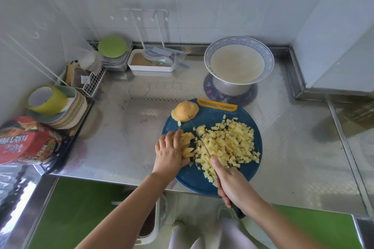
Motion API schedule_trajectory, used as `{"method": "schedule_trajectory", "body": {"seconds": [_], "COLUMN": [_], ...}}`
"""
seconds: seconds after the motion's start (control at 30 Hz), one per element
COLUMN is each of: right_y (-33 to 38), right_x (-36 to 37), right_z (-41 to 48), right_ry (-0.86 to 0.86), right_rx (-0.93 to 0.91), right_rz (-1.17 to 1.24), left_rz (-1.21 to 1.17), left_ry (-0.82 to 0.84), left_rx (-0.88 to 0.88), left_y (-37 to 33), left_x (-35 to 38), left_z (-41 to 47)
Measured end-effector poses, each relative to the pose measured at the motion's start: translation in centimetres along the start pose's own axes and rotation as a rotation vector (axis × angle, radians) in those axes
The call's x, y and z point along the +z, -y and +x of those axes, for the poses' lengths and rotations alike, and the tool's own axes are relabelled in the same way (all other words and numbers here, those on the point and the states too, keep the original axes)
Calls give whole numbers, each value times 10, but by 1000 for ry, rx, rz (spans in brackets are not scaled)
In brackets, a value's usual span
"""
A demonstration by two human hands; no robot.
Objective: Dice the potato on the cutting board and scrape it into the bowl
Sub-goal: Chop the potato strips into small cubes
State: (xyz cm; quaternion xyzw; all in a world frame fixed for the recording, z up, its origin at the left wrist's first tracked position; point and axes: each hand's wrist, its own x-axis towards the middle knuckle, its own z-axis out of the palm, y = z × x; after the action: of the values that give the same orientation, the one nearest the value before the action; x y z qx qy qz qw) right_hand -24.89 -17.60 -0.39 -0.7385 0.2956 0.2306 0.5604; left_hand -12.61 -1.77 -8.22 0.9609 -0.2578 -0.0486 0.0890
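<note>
left hand pressing potato strips, right hand gripping knife

Rnd blue cutting board holds heap of potato dice, bowl behind

Centre: round dark-blue board with an orange-yellow grip on its upper edge. On it lie pale-yellow dice and strips. At its upper left is a potato end, tan outside and paler at the cut rim. Upper right: white bowl, rim banded in a blue scale pattern, over a dark mat with what appear to be pale blots. Counter: grey steel, embossed in small checks. Left: green lid, yellow-green cup, pastel-striped plate stack, red packet with white lettering. Bottom: black knife handle; green floor.
</note>
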Motion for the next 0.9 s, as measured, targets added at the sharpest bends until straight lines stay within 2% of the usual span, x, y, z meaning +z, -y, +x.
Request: {"method": "schedule_trajectory", "body": {"seconds": [0.3,0.63,0.9], "right_y": [-7,-7,-11], "right_x": [40,61,64], "right_z": [5,9,5], "right_ry": [-43,-94,-155], "right_rx": [88,105,6], "right_rz": [194,194,167], "left_rz": [-58,-12,8], "left_ry": [32,155,-14], "left_rx": [175,174,87], "left_y": [25,22,7], "left_x": [-4,-13,-3], "left_z": [5,2,0]}}
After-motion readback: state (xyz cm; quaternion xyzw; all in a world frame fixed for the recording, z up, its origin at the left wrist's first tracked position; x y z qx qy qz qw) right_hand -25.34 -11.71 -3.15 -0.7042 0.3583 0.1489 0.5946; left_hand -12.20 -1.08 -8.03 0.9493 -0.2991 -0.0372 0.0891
